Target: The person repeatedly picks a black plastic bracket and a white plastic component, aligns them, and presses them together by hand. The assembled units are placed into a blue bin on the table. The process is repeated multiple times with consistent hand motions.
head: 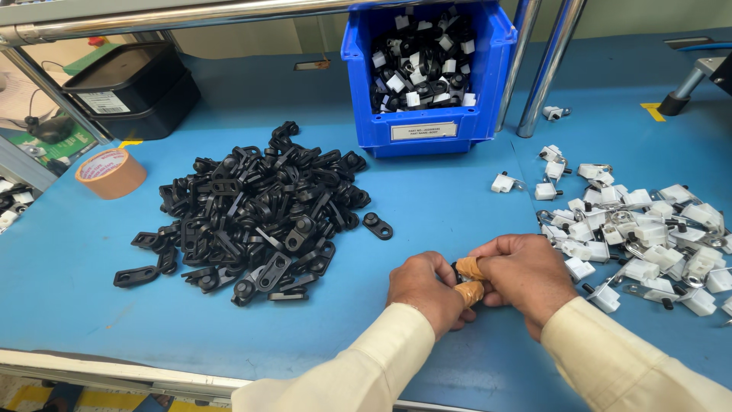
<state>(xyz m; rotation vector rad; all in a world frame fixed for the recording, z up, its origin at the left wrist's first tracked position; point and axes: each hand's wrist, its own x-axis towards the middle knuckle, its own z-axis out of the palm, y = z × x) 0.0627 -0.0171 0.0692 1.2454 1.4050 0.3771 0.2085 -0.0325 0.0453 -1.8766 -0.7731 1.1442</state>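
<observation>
A: What's laid out, biggest first?

B: A smooth blue table (427,206). At its back, a blue plastic bin (428,114) of mixed black and white pieces. On the left, a heap of flat black plastic links (255,214) with round eyelets; on the right, a scatter of blocky white clips (648,233) with metal pins. Far left, a roll of tan tape (111,173).

A: And the hands?

B: Left hand (424,290) and right hand (522,276) meet at the near edge, fingertips wrapped in tan tape, each grip pinched narrow on one small black part (457,268), mostly hidden between them.
</observation>
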